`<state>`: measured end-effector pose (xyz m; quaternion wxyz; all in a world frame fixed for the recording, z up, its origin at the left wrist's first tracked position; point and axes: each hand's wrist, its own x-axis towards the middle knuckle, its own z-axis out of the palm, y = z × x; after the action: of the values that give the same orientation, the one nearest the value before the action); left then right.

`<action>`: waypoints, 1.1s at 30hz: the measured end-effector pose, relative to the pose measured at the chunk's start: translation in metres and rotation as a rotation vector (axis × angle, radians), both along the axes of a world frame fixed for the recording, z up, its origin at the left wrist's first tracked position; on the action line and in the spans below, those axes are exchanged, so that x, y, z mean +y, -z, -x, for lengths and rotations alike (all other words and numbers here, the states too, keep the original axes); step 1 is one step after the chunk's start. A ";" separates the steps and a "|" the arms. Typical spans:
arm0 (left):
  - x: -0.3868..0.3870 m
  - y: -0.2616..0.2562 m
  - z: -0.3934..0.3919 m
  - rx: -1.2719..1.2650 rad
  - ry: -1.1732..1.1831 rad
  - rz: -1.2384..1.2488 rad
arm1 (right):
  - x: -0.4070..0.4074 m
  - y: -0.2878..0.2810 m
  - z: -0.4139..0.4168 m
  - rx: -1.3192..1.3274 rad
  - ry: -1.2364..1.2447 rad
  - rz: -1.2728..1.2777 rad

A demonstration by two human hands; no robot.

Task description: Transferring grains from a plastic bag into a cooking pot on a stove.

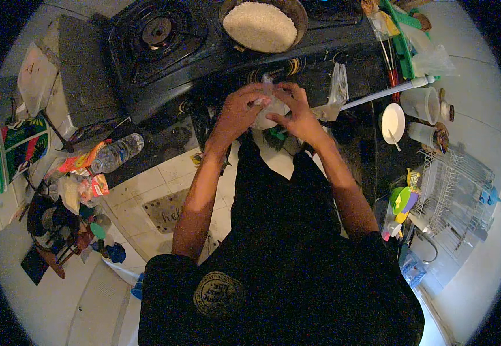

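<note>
Between both hands, in front of the stove edge, is a small clear plastic bag [268,120] with whitish contents that I cannot make out. Its gathered neck points up between the fingers. My left hand [241,107] grips the bag's upper left side, thumb across its front. On the other side my right hand [299,111] pinches it near the neck, with the thumb lower on the bag. A pan [303,21] full of white grains that look like rice sits on the stove just beyond the hands.
The gas stove [164,65] has a bare burner at left. Rightward lie a clear plastic packet [339,86], a long pale rod [389,93], a white bowl [393,119] with a spoon, and a wire dish rack [453,186]. A plastic water bottle [118,152] lies at left.
</note>
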<state>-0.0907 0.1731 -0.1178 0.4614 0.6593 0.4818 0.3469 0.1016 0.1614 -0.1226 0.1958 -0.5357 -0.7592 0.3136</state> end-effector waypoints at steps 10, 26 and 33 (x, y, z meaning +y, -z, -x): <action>0.000 0.005 0.011 0.021 -0.051 0.070 | 0.013 0.000 0.015 -0.026 -0.071 -0.029; -0.013 0.026 0.009 0.014 -0.095 -0.101 | 0.015 0.015 0.013 -0.041 -0.161 -0.052; -0.027 0.013 0.010 0.077 -0.091 -0.066 | 0.005 0.013 0.015 -0.027 -0.190 -0.091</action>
<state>-0.1010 0.1461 -0.1308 0.4043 0.6643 0.5170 0.3577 0.0865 0.1664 -0.1354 0.1791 -0.4561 -0.8225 0.2888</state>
